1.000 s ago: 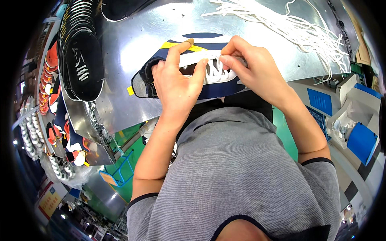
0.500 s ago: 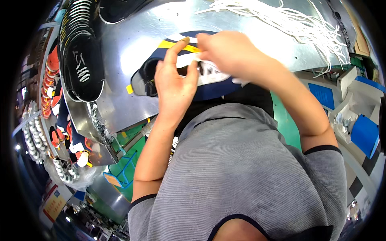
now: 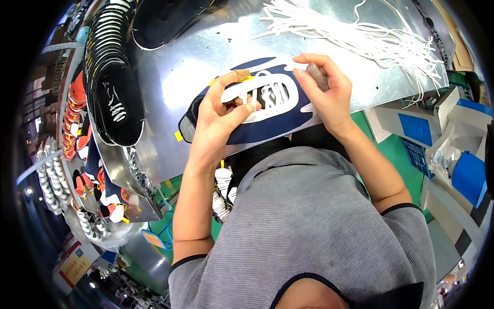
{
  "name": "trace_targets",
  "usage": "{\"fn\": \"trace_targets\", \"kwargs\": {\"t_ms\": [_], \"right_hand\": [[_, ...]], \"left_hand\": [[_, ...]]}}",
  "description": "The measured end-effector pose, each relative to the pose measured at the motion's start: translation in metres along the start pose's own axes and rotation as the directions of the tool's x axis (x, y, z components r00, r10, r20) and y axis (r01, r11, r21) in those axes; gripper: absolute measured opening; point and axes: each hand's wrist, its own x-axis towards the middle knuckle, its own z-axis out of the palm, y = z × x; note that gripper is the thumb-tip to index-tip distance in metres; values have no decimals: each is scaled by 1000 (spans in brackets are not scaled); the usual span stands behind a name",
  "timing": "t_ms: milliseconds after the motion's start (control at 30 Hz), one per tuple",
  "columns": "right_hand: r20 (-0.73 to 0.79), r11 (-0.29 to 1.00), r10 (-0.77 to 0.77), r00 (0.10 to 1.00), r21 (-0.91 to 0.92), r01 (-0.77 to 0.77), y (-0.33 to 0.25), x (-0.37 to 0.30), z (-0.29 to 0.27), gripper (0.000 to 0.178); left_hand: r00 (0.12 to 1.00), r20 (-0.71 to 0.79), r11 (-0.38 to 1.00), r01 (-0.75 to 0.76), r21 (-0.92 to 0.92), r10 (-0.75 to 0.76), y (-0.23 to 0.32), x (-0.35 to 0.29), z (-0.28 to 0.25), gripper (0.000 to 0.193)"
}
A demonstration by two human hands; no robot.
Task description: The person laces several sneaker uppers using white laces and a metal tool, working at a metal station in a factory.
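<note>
A navy shoe upper [image 3: 272, 131] with a white lace panel, yellow trim and a grey heel part lies sideways at the table's near edge. My left hand [image 3: 213, 116] grips its opening, with the thumb inside by the eyelets and the index finger, wrapped in a tan cover, on the far side. White shoelace [image 3: 275, 95] crosses the eyelets in several rows. Just off the upper's toe end is my right hand [image 3: 332, 90], its fingers curled round a greyish thing [image 3: 317, 77] that I cannot make out. Its thumb and index tips are a little apart.
A bundle of loose white laces [image 3: 360, 38] spreads over the metal table's far right. Stacked black shoe uppers [image 3: 119, 105] stand on the left, with another black upper [image 3: 162, 23] beyond. Boxes with blue pieces [image 3: 416, 129] stand right of the table.
My right hand has moved right, off the lace panel, and its fingers have spread somewhat. The upper has tipped, showing more of its laced panel; my left hand still grips it.
</note>
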Motion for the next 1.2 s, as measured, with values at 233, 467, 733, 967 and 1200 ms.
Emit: {"fn": "trace_targets", "kwargs": {"t_ms": [233, 467, 733, 967, 1200], "right_hand": [[546, 726, -401, 736, -301, 618, -7, 0, 10, 31], [593, 752, -379, 711, -251, 610, -5, 9, 9, 33], [582, 864, -418, 698, 18, 503, -48, -12, 8, 21], [471, 990, 138, 872, -90, -108, -29, -32, 2, 18], [458, 872, 480, 748, -340, -351, -33, -18, -4, 18]], "left_hand": [[998, -66, 999, 14, 37, -11, -2, 6, -2, 48], [995, -99, 994, -11, 111, 22, -3, 3, 3, 48], [989, -132, 992, -48, 121, 64, -8, 14, 0, 36], [975, -140, 922, -112, 371, 175, -2, 20, -3, 40], [822, 25, 440, -330, 835, 569, -14, -39, -4, 43]]}}
